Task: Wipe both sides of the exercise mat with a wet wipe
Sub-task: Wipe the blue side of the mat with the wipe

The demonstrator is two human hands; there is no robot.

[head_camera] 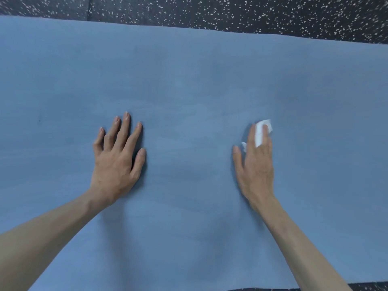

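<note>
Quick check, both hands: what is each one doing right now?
Left hand: open, fingers spread, flat on the blue mat, holding nothing.
Right hand: holding the white wet wipe threaded through its fingers, against the mat.

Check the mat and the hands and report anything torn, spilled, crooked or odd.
Nothing stands out. The blue mat lies flat on the speckled floor, with no tear or spill showing. The left hand rests flat on it; the right hand presses a white wipe to it. One tiny dark speck sits far left.

Dark rubber floor (273,13) flecked with white specks
</note>
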